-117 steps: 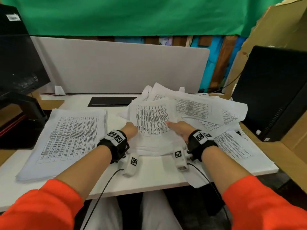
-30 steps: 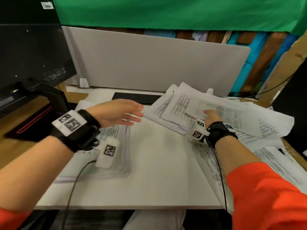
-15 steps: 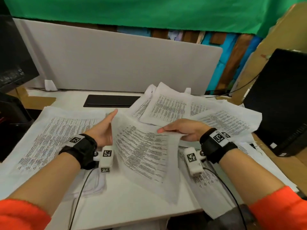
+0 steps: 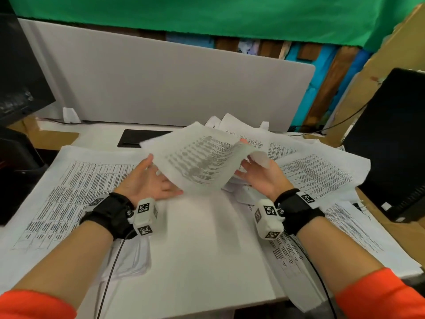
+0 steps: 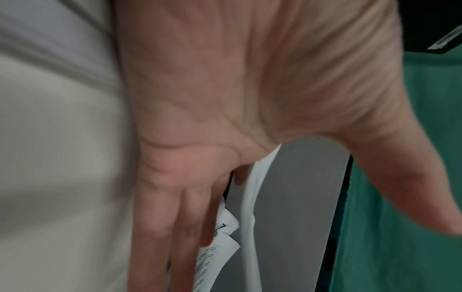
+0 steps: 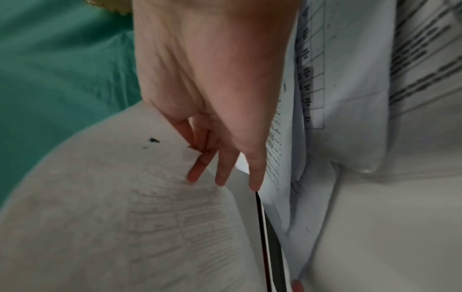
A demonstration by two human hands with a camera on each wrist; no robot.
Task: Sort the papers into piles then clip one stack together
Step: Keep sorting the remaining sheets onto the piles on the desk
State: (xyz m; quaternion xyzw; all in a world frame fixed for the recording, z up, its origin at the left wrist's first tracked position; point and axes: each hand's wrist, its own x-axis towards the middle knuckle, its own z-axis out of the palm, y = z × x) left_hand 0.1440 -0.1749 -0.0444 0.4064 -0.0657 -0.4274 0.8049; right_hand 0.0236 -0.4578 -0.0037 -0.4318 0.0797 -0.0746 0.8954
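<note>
Sheet (image 4: 202, 162), light and floppy, hangs mid-air above the surface; right hand (image 4: 259, 178) pinches its right edge, left hand (image 4: 147, 180) spread flat beneath. Supporting both edges should stop sagging.

Head looks down; wrists close along palms.

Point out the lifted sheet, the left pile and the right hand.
lifted sheet (image 4: 200, 162), head view, printed middle.
left pile (image 4: 76, 192), head view, top page.
right hand (image 4: 262, 178), head view, palm.
</note>
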